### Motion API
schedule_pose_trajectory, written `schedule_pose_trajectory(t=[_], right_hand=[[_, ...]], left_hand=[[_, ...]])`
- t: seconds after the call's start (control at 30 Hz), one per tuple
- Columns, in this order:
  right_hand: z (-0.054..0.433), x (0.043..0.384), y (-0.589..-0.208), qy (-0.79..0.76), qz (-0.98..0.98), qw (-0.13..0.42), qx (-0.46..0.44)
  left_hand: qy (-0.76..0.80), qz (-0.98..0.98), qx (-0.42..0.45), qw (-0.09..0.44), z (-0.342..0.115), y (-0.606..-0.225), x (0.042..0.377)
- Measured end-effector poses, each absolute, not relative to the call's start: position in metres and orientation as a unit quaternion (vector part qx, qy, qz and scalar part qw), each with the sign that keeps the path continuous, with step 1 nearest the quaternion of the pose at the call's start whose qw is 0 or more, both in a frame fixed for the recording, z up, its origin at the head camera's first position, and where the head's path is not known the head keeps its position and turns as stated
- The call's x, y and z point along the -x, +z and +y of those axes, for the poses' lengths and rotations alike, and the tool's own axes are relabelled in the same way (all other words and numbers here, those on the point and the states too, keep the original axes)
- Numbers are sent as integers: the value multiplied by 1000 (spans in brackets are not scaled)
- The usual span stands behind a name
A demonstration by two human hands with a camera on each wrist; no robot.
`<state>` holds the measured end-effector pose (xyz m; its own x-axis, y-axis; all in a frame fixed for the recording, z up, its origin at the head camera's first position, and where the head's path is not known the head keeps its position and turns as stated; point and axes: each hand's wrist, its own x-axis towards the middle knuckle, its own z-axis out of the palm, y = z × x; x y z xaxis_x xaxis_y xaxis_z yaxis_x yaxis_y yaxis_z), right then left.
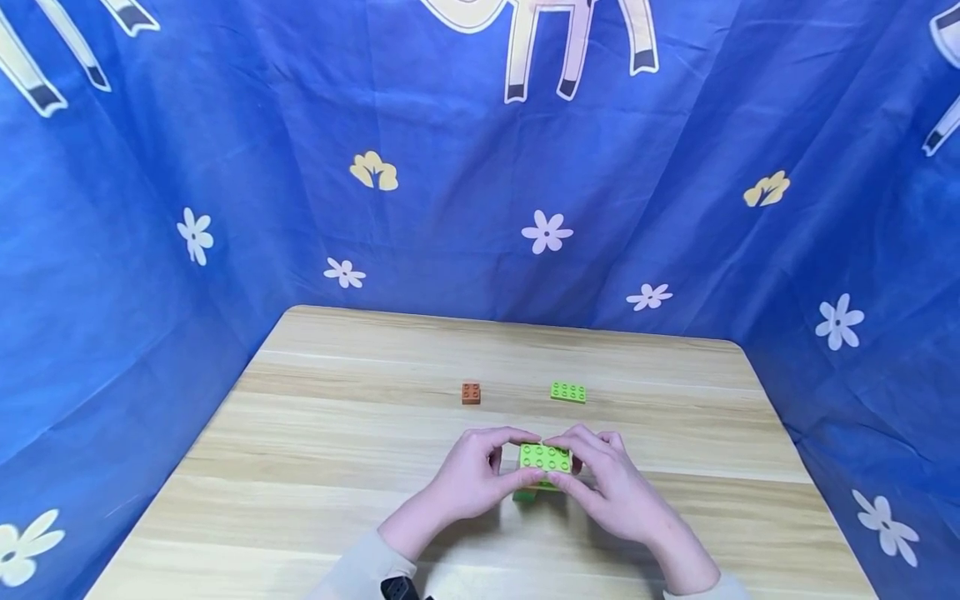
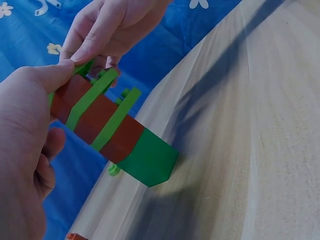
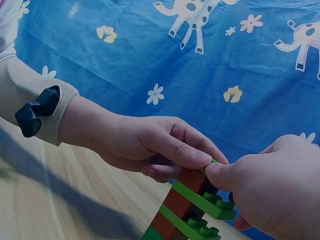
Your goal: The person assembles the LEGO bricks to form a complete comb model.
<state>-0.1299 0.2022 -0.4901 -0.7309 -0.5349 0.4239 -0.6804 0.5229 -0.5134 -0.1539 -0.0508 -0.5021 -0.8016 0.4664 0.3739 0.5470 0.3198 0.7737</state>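
A stack of toy building bricks (image 2: 122, 140) stands on the table, with a dark green block (image 2: 152, 160) at its bottom and brown bricks alternating with thin light green plates above. The topmost light green plate (image 1: 545, 456) shows its studs in the head view. My left hand (image 1: 468, 475) holds this plate from the left, thumb on the near edge and fingers at the far edge. From the other side my right hand (image 1: 618, 492) grips its right end the same way. Both thumbs nearly meet at the front. In the right wrist view, lower plates (image 3: 202, 202) jut out past the brown bricks.
Beyond the hands, a loose brown brick (image 1: 471, 393) and a loose light green plate (image 1: 568, 392) lie on the wooden table (image 1: 337, 450). A blue patterned curtain (image 1: 450, 233) surrounds the table's back and sides. A black device (image 3: 37, 110) sits on the left wrist.
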Motion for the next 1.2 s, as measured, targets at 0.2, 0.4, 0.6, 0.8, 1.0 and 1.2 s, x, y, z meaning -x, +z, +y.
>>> schedule_pose_trajectory(t=[0.2, 0.4, 0.6, 0.8, 1.0, 1.2], right_hand=[[202, 131, -489, 337, -864, 108, -357], [201, 131, -489, 335, -865, 107, -357], [201, 130, -487, 337, -864, 112, -357], [201, 128, -486, 344, -865, 107, -348], [201, 127, -487, 346, -866, 105, -345], [201, 128, -486, 345, -866, 105, -347]], left_hand=[[-481, -818, 314, 24, -55, -495, 156], [-485, -817, 311, 23, -65, -492, 168], [-485, -837, 247, 50, -87, -498, 202], [-439, -880, 177, 47, -115, -514, 234], [-396, -903, 158, 43, -132, -527, 254], [-348, -922, 165, 30, -137, -532, 262]])
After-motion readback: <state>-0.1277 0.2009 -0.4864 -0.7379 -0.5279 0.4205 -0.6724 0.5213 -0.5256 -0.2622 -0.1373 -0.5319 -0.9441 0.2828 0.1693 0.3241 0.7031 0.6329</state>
